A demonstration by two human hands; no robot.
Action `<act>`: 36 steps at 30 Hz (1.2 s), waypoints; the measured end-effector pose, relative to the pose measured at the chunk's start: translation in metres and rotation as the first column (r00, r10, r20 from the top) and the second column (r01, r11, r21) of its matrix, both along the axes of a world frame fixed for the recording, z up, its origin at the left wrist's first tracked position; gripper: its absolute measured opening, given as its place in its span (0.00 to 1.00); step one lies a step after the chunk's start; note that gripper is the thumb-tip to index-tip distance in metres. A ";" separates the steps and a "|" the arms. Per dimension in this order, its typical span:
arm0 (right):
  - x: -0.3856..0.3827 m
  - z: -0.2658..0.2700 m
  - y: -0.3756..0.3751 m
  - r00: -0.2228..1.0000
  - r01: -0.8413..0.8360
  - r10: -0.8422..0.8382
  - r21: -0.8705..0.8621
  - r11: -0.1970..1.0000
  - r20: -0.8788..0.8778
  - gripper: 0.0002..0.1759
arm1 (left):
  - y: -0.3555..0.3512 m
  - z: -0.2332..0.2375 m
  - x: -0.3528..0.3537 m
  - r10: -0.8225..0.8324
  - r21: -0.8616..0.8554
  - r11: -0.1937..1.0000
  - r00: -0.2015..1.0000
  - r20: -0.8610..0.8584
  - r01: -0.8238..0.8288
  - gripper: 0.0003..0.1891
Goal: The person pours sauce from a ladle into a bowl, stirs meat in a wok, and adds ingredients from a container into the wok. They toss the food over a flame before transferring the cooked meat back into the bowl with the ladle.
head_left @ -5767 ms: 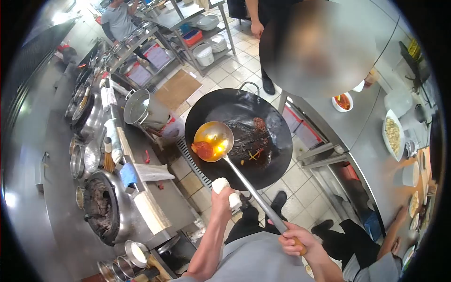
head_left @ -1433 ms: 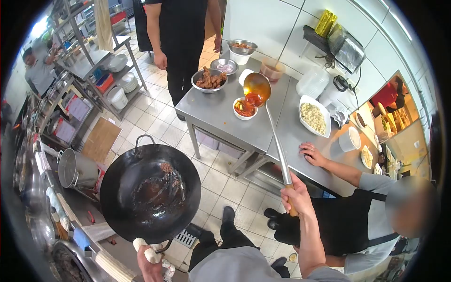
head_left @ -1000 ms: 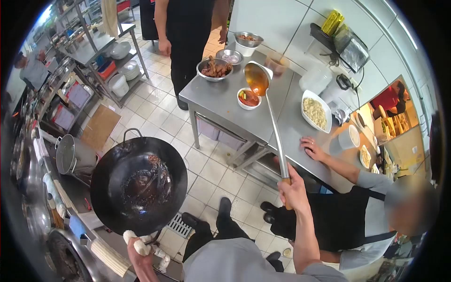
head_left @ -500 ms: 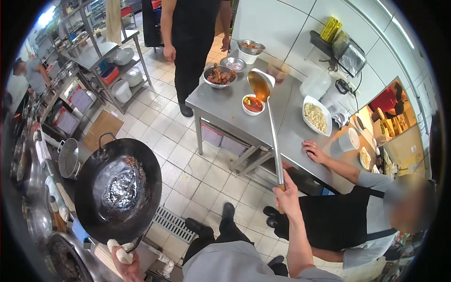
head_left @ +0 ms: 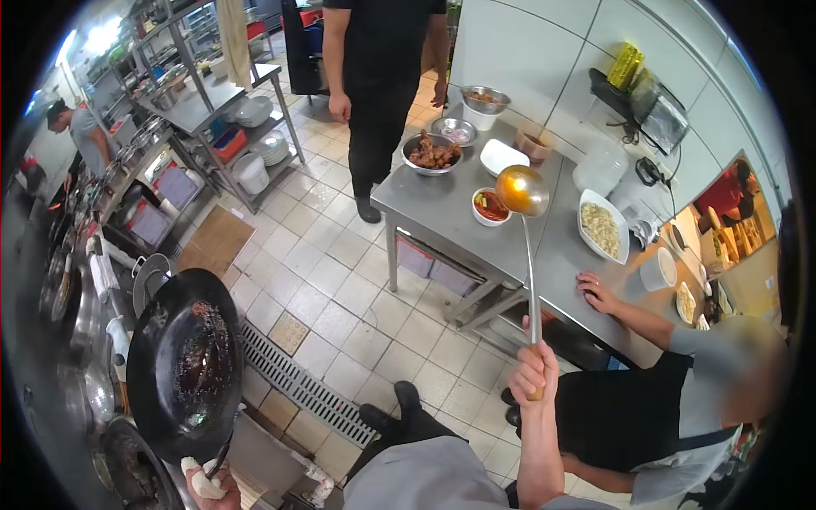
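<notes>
My right hand (head_left: pixel 537 374) is wrapped round the wooden handle of a long metal ladle (head_left: pixel 534 280). The ladle's bowl hangs over the steel table, just right of a small white bowl (head_left: pixel 485 214) of red food, and orange-red liquid coats its inside. At the lower left, my left hand (head_left: pixel 223 493) grips the handle of a big black wok (head_left: pixel 153 374) through a white cloth (head_left: pixel 202 478). Dark, shiny residue with small bits lies in the tilted wok.
On the steel table (head_left: pixel 442 204) are a metal bowl (head_left: pixel 432 164) of brown fried pieces, a white dish (head_left: pixel 504 156) and a large bowl (head_left: pixel 625 242) of fried rice. One person in black stands beyond it; another, at right, rests a hand on it. Stoves line the left side.
The wok has swung left and lower with my left hand, tipping more steeply. The ladle has moved off the white dish, and its bowl sits more level beside the small white bowl. My view has shifted left.
</notes>
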State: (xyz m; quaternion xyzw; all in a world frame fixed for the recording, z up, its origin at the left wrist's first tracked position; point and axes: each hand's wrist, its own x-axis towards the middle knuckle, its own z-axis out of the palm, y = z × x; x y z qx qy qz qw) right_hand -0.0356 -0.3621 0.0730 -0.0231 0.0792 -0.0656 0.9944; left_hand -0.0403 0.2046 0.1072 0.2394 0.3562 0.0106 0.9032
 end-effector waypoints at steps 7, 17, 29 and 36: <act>-0.003 0.022 0.030 0.940 -0.105 -0.023 0.352 0.930 0.341 0.30 | 0.043 -0.003 -0.023 -0.035 -0.509 0.790 0.853 0.520 0.343 0.28; 0.072 0.025 0.080 0.702 -0.693 0.670 0.012 0.721 0.240 0.26 | 0.036 -0.009 -0.027 0.588 0.171 0.750 0.762 0.271 -0.639 0.08; 0.276 0.004 0.346 -0.230 -0.973 0.973 0.013 -0.230 -0.029 0.22 | 0.128 -0.067 0.006 0.920 -0.028 0.387 0.384 0.076 -0.922 0.04; 0.304 0.040 0.581 -0.819 -0.568 0.573 -0.192 -0.800 0.033 0.14 | 0.175 -0.066 0.054 0.993 -0.167 0.097 0.083 0.089 -0.981 0.05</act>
